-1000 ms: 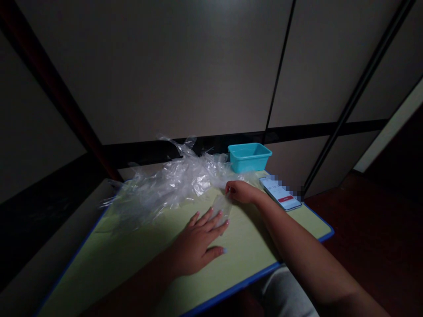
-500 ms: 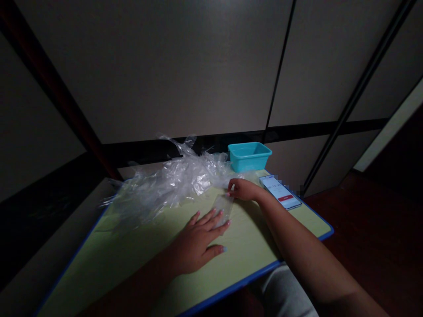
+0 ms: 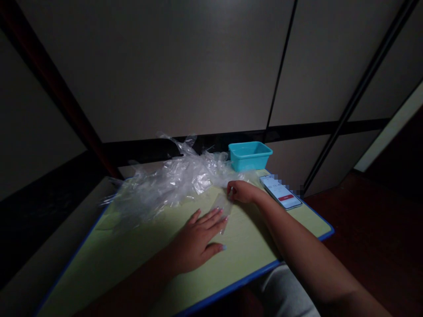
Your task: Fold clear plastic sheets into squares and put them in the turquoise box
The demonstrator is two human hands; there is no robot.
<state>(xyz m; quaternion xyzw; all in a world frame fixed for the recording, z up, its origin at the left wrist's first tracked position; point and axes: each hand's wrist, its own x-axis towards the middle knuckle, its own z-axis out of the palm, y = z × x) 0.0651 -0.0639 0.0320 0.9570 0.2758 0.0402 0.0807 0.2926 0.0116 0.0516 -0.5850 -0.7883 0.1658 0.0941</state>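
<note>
A small, clear plastic piece (image 3: 222, 203), perhaps a folded bag or glove, lies flat on the yellow-green table (image 3: 231, 273). My left hand (image 3: 198, 240) rests flat over its lower part, fingers stretched out and thumb apart. At the piece's upper right corner, my right hand (image 3: 241, 192) is closed in a pinch, with the fingertips on the film's edge. Behind both hands spreads a loose heap of crumpled clear plastic (image 3: 178, 180), its separate pieces hard to tell apart.
At the back right of the table stands a turquoise plastic basket (image 3: 250, 157). A phone (image 3: 280, 192) with a lit timer screen lies near the right edge, beside my right forearm. Dark-trimmed cabinet panels (image 3: 185, 70) rise directly behind the table.
My right hand has shifted very slightly down at the film's corner. The fingers of my left hand have drawn a little closer together. The heap stays as it was.
</note>
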